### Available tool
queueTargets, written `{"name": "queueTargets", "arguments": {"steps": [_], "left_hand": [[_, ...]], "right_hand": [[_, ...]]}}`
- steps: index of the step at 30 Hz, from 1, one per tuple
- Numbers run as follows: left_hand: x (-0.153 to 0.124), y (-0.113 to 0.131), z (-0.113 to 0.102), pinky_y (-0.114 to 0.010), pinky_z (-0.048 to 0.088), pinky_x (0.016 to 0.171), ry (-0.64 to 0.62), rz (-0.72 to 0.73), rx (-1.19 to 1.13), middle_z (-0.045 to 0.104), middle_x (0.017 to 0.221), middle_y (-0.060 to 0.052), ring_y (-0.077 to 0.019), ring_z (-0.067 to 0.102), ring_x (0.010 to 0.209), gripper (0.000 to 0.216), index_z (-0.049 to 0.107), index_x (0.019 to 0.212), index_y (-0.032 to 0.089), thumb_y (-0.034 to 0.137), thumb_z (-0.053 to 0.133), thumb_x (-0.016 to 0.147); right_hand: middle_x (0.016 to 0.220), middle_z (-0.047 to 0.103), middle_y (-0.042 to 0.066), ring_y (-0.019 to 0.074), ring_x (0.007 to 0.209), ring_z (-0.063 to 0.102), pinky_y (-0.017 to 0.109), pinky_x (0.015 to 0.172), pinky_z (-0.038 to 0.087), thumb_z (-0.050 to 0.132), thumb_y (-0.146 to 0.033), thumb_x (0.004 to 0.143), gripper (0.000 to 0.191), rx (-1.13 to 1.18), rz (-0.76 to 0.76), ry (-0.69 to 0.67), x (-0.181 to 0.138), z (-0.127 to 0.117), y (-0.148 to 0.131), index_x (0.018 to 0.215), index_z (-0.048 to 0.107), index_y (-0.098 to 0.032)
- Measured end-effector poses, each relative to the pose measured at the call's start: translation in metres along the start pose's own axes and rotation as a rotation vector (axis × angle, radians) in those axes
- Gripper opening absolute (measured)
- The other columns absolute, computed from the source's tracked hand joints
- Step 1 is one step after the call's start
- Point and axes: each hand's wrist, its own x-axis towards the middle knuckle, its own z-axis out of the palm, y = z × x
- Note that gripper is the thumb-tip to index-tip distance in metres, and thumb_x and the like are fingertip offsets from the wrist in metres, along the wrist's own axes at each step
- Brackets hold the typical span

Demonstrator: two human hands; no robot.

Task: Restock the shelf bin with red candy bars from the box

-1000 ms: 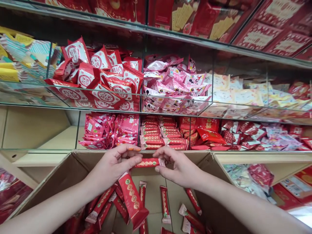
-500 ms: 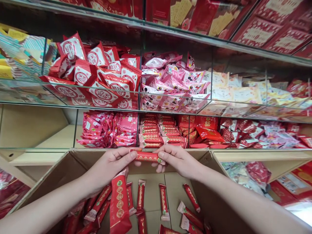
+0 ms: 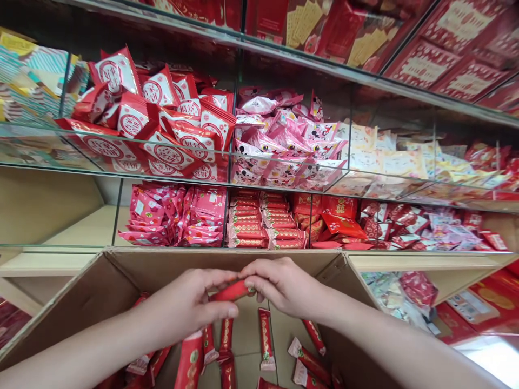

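Above an open cardboard box (image 3: 227,259), my right hand (image 3: 290,286) pinches one end of a red-wrapped snack bar (image 3: 233,292). The bar's other end lies between the thumb and fingers of my left hand (image 3: 190,302), whose thumb stands off from it. A second red-wrapped bar (image 3: 189,359) hangs below my left palm, seemingly gripped by the lower fingers, which are hidden. Inside the box lie several loose bars of the same kind, such as one red bar (image 3: 266,337) on the bottom.
Behind the box, matching red bars (image 3: 265,221) are stacked on the lower shelf, beside pink packets (image 3: 174,216) and red packets (image 3: 344,216). A glass-fronted shelf (image 3: 162,175) above holds red-and-white packets (image 3: 170,124). Box walls rise around my hands.
Both hands have moved down and slightly left with the bar, which now tilts. My left thumb has lifted off the bar, and my right fingers reach over its end.
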Motion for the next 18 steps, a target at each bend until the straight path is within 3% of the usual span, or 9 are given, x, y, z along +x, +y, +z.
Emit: {"name": "queueTargets", "arguments": {"steps": [2, 4, 7, 11, 15, 18], "left_hand": [[-0.003, 0.001, 0.007, -0.022, 0.044, 0.060, -0.045, 0.021, -0.014, 0.066, 0.071, 0.002, -0.0160, 0.058, 0.066, 0.019, 0.067, 0.082, 0.020, 0.033, 0.056, 0.072], [-0.004, 0.000, 0.011, -0.022, 0.044, 0.060, -0.009, 0.021, -0.112, 0.064, 0.070, 0.002, -0.0150, 0.057, 0.066, 0.016, 0.064, 0.078, 0.019, 0.032, 0.055, 0.074], [0.000, 0.000, 0.012, -0.024, 0.046, 0.064, 0.055, 0.013, -0.311, 0.063, 0.073, 0.001, -0.0151, 0.058, 0.071, 0.010, 0.059, 0.079, 0.018, 0.026, 0.056, 0.073], [0.004, 0.002, 0.013, -0.027, 0.047, 0.066, 0.077, 0.011, -0.360, 0.063, 0.075, -0.001, -0.0168, 0.059, 0.073, 0.012, 0.055, 0.082, 0.017, 0.022, 0.058, 0.071], [0.004, 0.006, 0.016, -0.026, 0.046, 0.066, 0.083, 0.051, -0.299, 0.064, 0.080, -0.002, -0.0178, 0.060, 0.077, 0.016, 0.054, 0.085, 0.018, 0.027, 0.057, 0.073], [0.002, 0.006, 0.017, -0.023, 0.043, 0.058, 0.139, 0.056, -0.172, 0.063, 0.079, -0.001, -0.0148, 0.058, 0.066, 0.025, 0.055, 0.093, 0.019, 0.033, 0.056, 0.073]], "right_hand": [[0.078, 0.061, 0.002, 0.0102, 0.066, 0.056, 0.022, 0.063, 0.043, 0.043, -0.024, 0.084, 0.022, 0.062, 0.012, 0.032, -0.001, 0.007, -0.004, 0.104, 0.051, -0.018], [0.069, 0.057, -0.001, 0.0086, 0.059, 0.052, 0.021, 0.057, 0.041, 0.051, -0.029, 0.080, 0.030, 0.253, 0.132, 0.102, 0.000, 0.014, -0.007, 0.108, 0.044, -0.019], [0.067, 0.051, -0.003, 0.0065, 0.057, 0.048, 0.018, 0.052, 0.039, 0.063, -0.034, 0.070, 0.033, 0.608, 0.297, 0.154, 0.003, 0.022, -0.006, 0.093, 0.046, -0.017], [0.072, 0.050, -0.002, 0.0065, 0.059, 0.048, 0.017, 0.050, 0.041, 0.062, -0.035, 0.070, 0.028, 0.902, 0.365, 0.147, 0.008, 0.031, -0.006, 0.084, 0.050, -0.015], [0.072, 0.053, -0.001, 0.0078, 0.062, 0.049, 0.020, 0.058, 0.043, 0.062, -0.032, 0.070, 0.024, 0.869, 0.299, 0.229, 0.012, 0.031, -0.010, 0.083, 0.052, -0.014], [0.078, 0.056, 0.002, 0.0110, 0.073, 0.053, 0.024, 0.068, 0.043, 0.051, -0.033, 0.079, 0.020, 0.746, 0.255, 0.329, 0.013, 0.014, -0.012, 0.087, 0.048, -0.015]]}}
